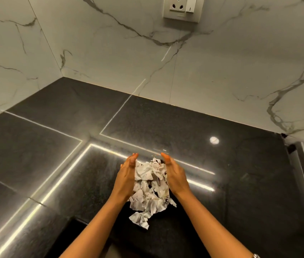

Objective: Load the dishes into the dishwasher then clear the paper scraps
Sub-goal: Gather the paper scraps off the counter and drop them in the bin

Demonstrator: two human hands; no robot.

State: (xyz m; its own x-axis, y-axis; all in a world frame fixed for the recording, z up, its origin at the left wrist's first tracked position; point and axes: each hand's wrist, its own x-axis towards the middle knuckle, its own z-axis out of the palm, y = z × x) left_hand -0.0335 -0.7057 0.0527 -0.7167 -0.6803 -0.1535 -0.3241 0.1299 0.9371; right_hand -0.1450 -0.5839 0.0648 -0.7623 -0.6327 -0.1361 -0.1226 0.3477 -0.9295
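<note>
Black counter [222, 164]: hands [127, 175] [175, 175] flank paper scraps [149, 183].

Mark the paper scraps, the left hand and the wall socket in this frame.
paper scraps [141, 195], head view, a white piece mid-heap.
left hand [127, 174], head view, back of the hand.
wall socket [181, 8], head view, middle of its faceplate.

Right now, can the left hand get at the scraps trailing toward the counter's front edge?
Probably yes. The trailing scraps lie bare on the counter beside the left forearm, behind the left hand; drawing that hand back should reach them.
</note>
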